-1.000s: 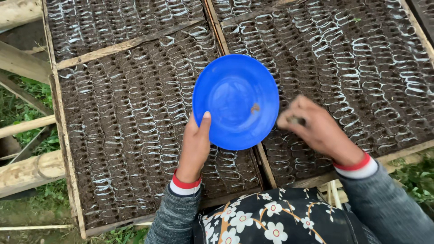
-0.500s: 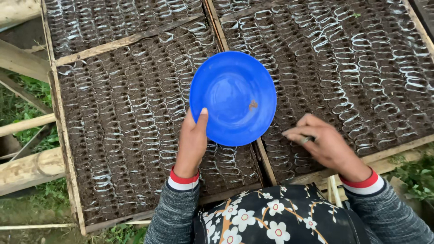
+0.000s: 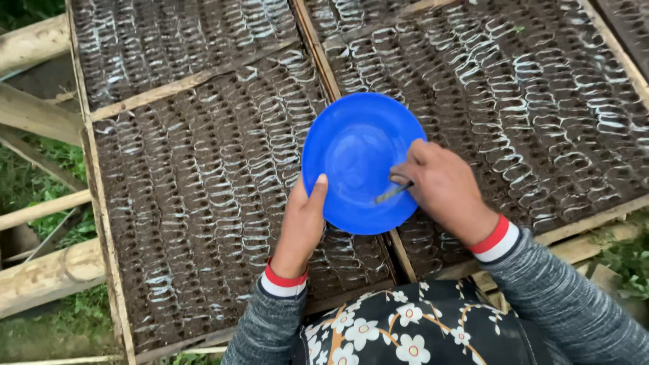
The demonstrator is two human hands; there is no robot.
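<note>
My left hand holds a round blue plastic plate by its near rim, thumb lying on the inside. My right hand reaches over the plate's right edge, fingers pinched on a thin grey tool whose tip rests inside the plate. Both hands hover over wooden-framed seedling trays filled with dark soil in rows of small clear plastic cells. My sleeves are grey with red and white cuffs.
More soil-filled trays lie to the right and at the back left. Wooden poles carry the trays at the left, with grass below. A black cloth with white flowers lies at the bottom.
My right hand has come up from the tray's near edge onto the plate and now puts the thin tool inside it. The left hand still holds the plate.
</note>
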